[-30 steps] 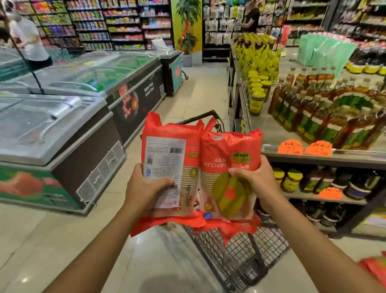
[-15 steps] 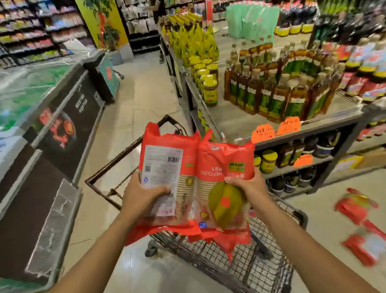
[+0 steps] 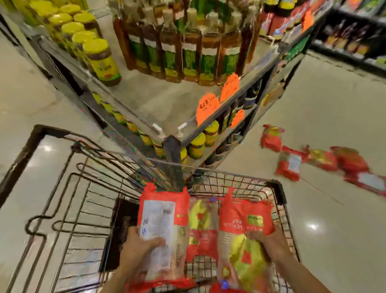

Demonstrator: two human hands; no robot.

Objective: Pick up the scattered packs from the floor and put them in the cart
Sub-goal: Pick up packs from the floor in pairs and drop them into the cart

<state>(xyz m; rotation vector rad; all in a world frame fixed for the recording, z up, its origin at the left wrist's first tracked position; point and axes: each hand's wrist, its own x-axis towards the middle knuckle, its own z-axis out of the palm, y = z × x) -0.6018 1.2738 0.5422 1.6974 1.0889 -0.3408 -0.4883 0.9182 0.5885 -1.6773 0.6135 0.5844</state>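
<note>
My left hand grips a red pack whose white label side faces up. My right hand grips a second red pack with a yellow fruit picture. Both packs are held low over the basket of the wire shopping cart, inside its rim. Another red pack lies in the basket between them. Several red packs lie scattered on the floor to the right of the cart.
A shelf unit with brown bottles and yellow-lidded jars stands right in front of the cart, its corner touching the basket's front. Orange price tags hang on its edge. More shelving lines the far right.
My view has tilted down and turned right. Both hands have lowered the two packs from chest height down into the cart's basket. More floor packs have come into sight.
</note>
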